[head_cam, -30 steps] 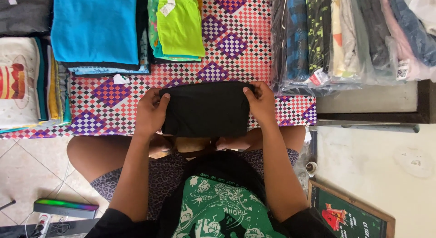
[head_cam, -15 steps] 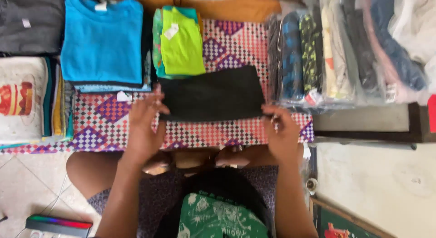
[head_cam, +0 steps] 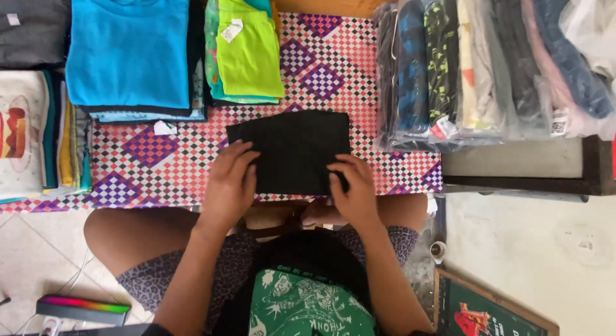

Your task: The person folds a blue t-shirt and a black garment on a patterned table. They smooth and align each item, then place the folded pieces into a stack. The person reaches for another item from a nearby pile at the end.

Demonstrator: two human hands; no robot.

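Observation:
A folded black garment [head_cam: 292, 147] lies on the checkered pink and purple cloth [head_cam: 324, 60], near its front edge. My left hand [head_cam: 231, 182] rests flat on the garment's left front part, fingers spread over the fabric. My right hand [head_cam: 351, 188] pinches the garment's front right corner between thumb and fingers. Both forearms reach up from my lap.
A stack topped by a blue shirt [head_cam: 128, 47] and a lime green pile [head_cam: 247, 50] sit behind the garment. Folded clothes [head_cam: 38, 137] lie far left. Several bagged garments [head_cam: 475, 67] stand at right. A dark table edge [head_cam: 513, 182] and a framed picture [head_cam: 487, 307] are lower right.
The black garment has been folded narrower and set down farther onto the cloth. My hands moved from its side edges to its front part.

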